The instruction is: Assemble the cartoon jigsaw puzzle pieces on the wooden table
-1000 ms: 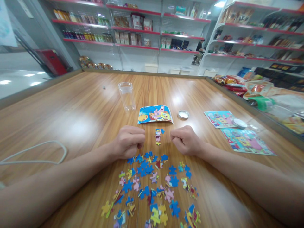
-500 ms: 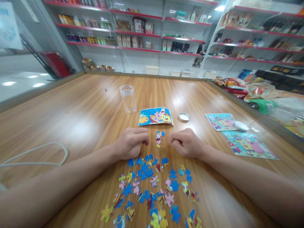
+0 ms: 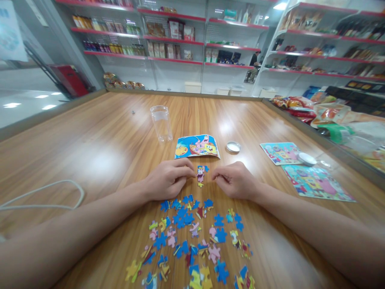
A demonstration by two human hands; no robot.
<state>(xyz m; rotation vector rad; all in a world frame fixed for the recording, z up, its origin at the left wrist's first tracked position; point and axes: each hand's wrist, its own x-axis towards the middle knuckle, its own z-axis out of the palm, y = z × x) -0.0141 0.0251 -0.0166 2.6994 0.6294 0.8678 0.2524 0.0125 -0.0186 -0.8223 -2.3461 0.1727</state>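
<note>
A small cluster of joined jigsaw pieces [image 3: 200,175], with a pink cartoon face, blue bits and a yellow end, lies on the wooden table. My left hand [image 3: 170,178] rests just left of it, fingers curled, the index fingertip at the cluster's edge. On the other side my right hand [image 3: 236,180] is closed in a loose fist, a little apart from the cluster, with nothing visible in it. Behind the cluster lies a slightly curved picture card [image 3: 197,146] showing cartoon figures in a boat. Many loose jigsaw pieces [image 3: 183,216] are scattered nearer to me.
A clear plastic cup [image 3: 161,123] stands behind my left hand. A round metal lid [image 3: 233,147] lies right of the card. Two more picture sheets [image 3: 317,182] with a white lid [image 3: 306,158] are at right. A white cable [image 3: 81,196] loops at left; bagged goods [image 3: 300,108] line the right edge.
My left hand has slid right, its index finger reaching the joined pieces. My right hand has come slightly left, nearer to them. The joined pieces look unchanged.
</note>
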